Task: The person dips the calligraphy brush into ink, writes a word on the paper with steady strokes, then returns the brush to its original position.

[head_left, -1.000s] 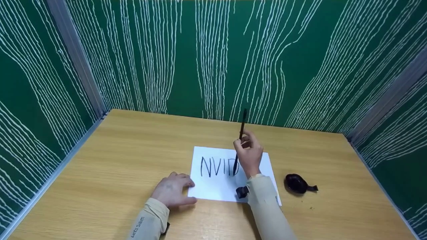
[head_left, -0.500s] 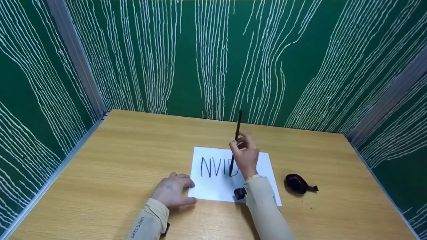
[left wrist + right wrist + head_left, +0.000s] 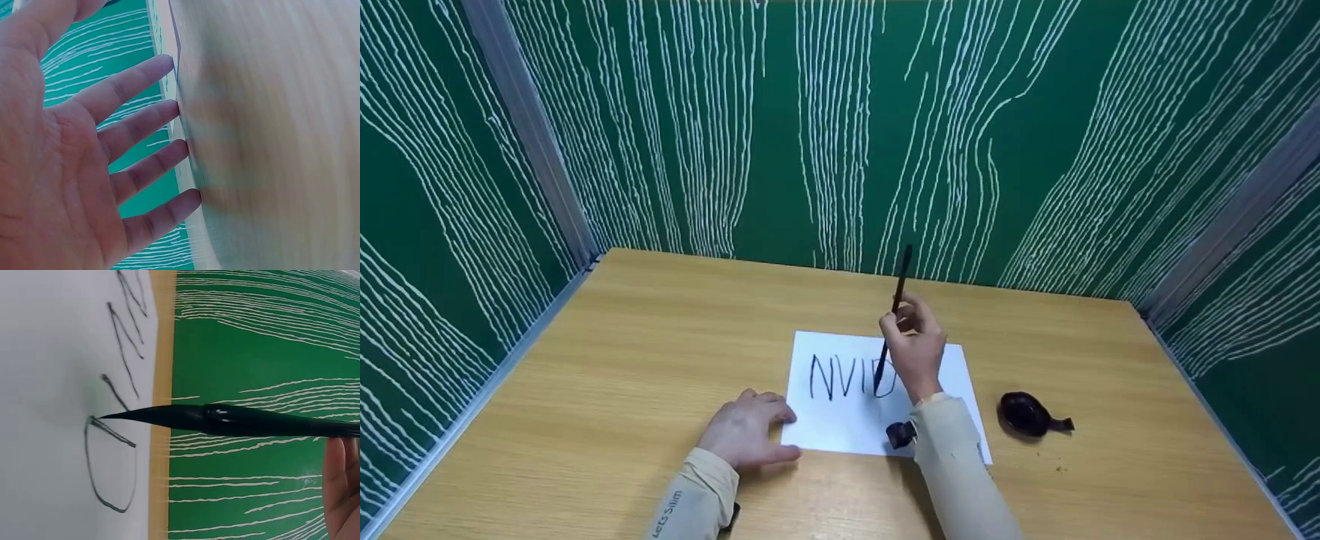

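My right hand (image 3: 916, 349) pinches a long dark writing brush (image 3: 901, 277) over a white sheet of paper (image 3: 832, 431). The letters NVID (image 3: 851, 377) stand on the sheet in thin dark strokes. In the right wrist view, the pointed tip of the brush (image 3: 236, 419) is at the lower end of the D's straight stroke; whether it presses on the paper is hard to tell. My left hand (image 3: 746, 427) rests at the sheet's left edge with thumb and fingers spread. In the left wrist view, the fingertips of that hand (image 3: 62, 152) touch down along the surface, holding nothing.
A dark, shallow dish with a short handle (image 3: 1025, 414) stands on the wooden table (image 3: 660, 322) to the right of the paper. Green walls with white wavy lines (image 3: 780, 150) enclose the table at the back and sides.
My right hand has shifted slightly left with the brush, whose tip went from the D's bowl to the foot of its straight stroke. My left hand keeps its place.
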Available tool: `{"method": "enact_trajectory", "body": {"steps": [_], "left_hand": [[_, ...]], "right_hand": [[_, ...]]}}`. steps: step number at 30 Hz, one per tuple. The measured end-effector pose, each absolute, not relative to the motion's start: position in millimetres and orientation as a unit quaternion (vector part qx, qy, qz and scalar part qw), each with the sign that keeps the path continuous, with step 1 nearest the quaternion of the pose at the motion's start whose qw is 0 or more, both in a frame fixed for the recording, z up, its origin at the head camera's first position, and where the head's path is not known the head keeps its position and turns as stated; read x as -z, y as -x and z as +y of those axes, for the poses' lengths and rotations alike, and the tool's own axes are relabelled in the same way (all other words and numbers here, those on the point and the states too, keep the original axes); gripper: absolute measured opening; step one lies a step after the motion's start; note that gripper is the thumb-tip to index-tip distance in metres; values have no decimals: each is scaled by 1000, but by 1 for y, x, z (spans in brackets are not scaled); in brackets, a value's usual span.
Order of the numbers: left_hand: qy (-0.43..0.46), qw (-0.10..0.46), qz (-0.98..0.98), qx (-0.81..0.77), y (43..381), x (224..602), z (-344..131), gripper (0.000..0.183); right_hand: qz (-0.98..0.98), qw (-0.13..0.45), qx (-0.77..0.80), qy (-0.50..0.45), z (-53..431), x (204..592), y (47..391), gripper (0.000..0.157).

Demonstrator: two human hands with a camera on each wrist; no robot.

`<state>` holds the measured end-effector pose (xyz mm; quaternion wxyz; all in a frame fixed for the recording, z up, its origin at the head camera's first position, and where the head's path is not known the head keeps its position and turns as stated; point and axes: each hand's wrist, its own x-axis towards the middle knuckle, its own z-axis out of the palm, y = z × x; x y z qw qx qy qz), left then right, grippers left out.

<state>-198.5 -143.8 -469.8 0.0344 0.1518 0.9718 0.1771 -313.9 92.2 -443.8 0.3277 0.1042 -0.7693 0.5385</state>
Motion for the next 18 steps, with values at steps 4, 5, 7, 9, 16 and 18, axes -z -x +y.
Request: {"method": "enact_trajectory", "body": {"steps": [4,5,7,9,16,18], "left_hand": [[-155,35,972,-175,199,469,-144,50],[-156,35,971,-175,199,469,-144,50],[-156,35,972,-175,199,469,-144,50],[-154,36,972,-173,199,469,-144,51],[-155,34,971,-176,199,470,-144,51],[-164,28,970,-176,199,471,-145,50]], "right_hand": [[-759,338,-545,-109,95,439,315,24],[-759,340,-545,-108,96,438,314,24],[-756,341,-547,-108,98,436,314,23],[-756,340,-550,-107,100,435,315,21],[-754,344,-550,-104,109,433,314,22],[-754,350,-545,-106,113,434,314,23]]}}
